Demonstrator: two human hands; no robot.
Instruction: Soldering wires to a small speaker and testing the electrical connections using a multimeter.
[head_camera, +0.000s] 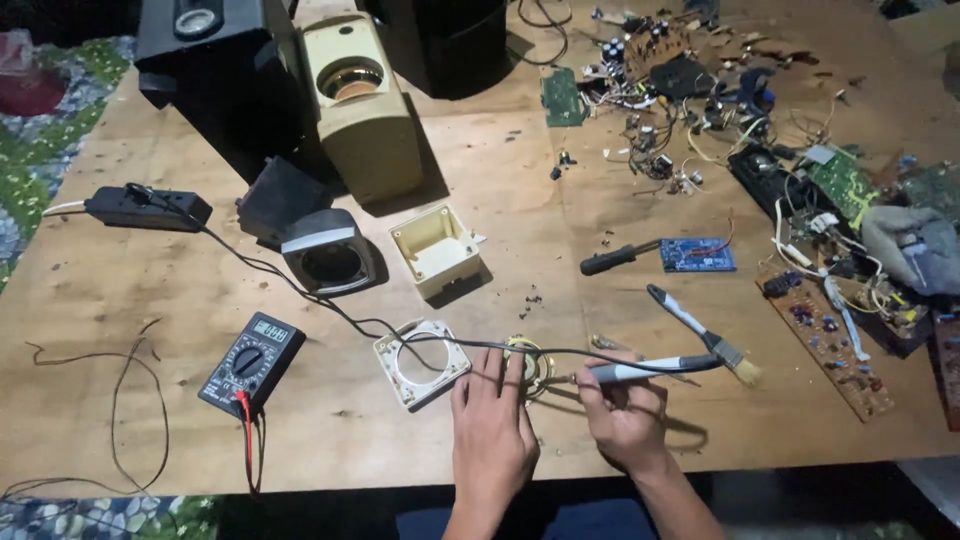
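Note:
My right hand (625, 415) grips a grey-handled soldering iron (650, 369) whose tip points left at a small round gold speaker driver (528, 362) on the wooden table (500, 200). The fingers of my left hand (490, 425) lie flat on the table, pressing the near edge of that driver. The iron's black cord runs left across the table to a black power strip (150, 207). A cream square frame with a round hole (421, 362) lies just left of my left hand.
A black multimeter (250, 362) with red and black leads sits at the front left. A small brush (705, 336), a screwdriver (618, 259), a blue circuit board (697, 254), a cream box (436, 248), speaker housings (360, 105) and heaps of boards and wires (820, 200) fill the far and right side.

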